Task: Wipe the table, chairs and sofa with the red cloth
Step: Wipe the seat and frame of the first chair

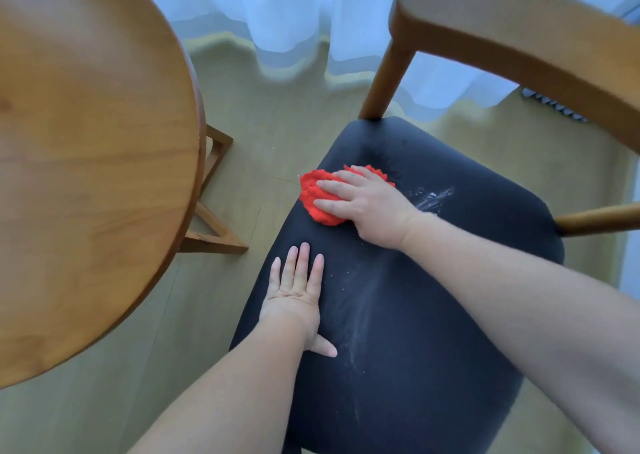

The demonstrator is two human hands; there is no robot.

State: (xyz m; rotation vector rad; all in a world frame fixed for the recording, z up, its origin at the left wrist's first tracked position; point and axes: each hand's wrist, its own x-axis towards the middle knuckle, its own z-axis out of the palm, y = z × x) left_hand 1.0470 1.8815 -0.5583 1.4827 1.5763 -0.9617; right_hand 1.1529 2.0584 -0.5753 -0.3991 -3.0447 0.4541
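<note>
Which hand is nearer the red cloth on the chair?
Right. The right hand presses on the red cloth; the left hand lies flat on the black seat, apart from the cloth, nearer the person.

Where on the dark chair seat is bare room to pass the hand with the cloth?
Free: the dark padded seat nearest the camera, below the left hand, and its far strip by the wooden post. Crowded: the left edge, where the right hand presses the red cloth.
</note>
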